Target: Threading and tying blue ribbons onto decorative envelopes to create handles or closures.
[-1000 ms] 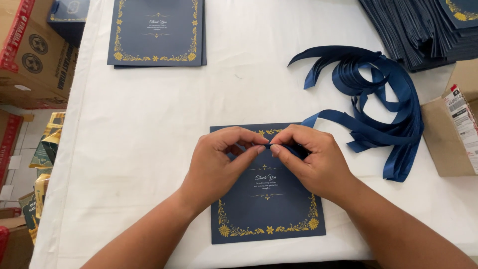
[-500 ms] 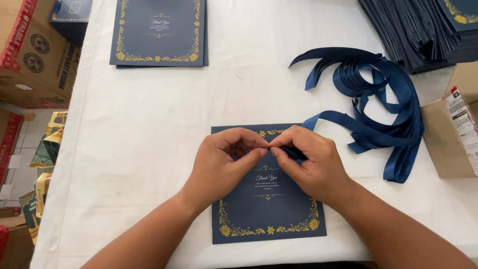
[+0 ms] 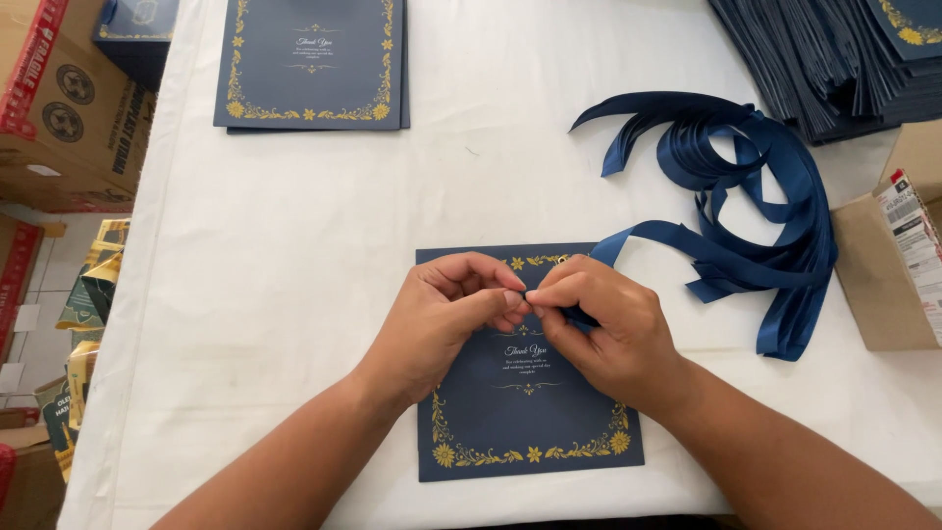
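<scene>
Spreading under everything is the counter [image 3: 294, 245], draped in a white cloth that runs out past both hands on every side. Far beyond the right hand, at the top corner, sits a fanned stack of navy bags [image 3: 824, 59], edges overlapping. Off to the outer side of the left hand, past the counter's edge, stand brown cardboard boxes [image 3: 69, 98], and another open carton [image 3: 898, 265] sits out beyond the right hand. Ahead of the left hand, well apart from it, lies a finished navy bag [image 3: 309, 64] with a gold floral border, flat on the cloth. Ahead and to the outer side of the right hand curls a loose bundle of navy satin ribbons [image 3: 756, 186], their loops piled on one another.

Directly beneath both hands lies the navy paper bag [image 3: 530, 412], flat, gold border showing along the edge nearest the person, its top edge just beyond the fingertips. One ribbon strand [image 3: 648, 234] trails from the bundle down to the right hand.

The left hand [image 3: 442, 324] and right hand [image 3: 608, 329] are drawn together over the upper middle of the bag, fingertips meeting, both pinched on the end of that strand. The pinched end itself is mostly hidden between the fingers.
</scene>
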